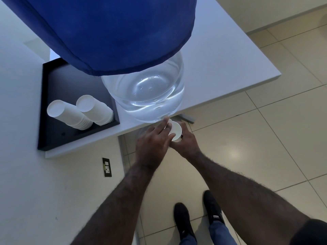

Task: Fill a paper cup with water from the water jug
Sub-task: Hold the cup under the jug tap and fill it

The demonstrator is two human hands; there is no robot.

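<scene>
At frame centre our right hand (185,140) wraps its grip around the paper cup (175,130), holding it below the bench (221,55) edge to catch water. Our left hand (152,140) reaches open-fingered toward the water jug (146,96) base above, likely for its tap.

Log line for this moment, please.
phase: at tap | right hand: holds paper cup below water jug | left hand: fingers at tap | water in cup: cannot tell
</scene>
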